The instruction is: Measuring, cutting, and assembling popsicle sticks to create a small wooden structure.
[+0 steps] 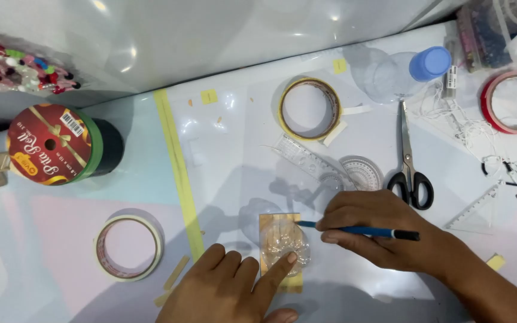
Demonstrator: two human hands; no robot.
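Observation:
My left hand point(228, 287) presses a clear round plastic piece point(285, 245) flat onto a small golden-yellow rectangle of paper point(270, 224), its index finger on the plastic. My right hand point(378, 224) grips a blue pen point(360, 230) with a black cap end, and the tip touches the paper's upper right edge beside the plastic. Both rest on the glossy white table point(222, 167).
Black-handled scissors point(409, 161), a clear ruler point(306, 157), a protractor point(361, 171) and a set square point(477, 209) lie behind my right hand. Tape rolls: yellow point(310, 109), red point(513, 101), cream point(128, 247). A ribbon spool stack point(55, 143) stands left, a clear blue-capped bottle point(402, 69) lies behind.

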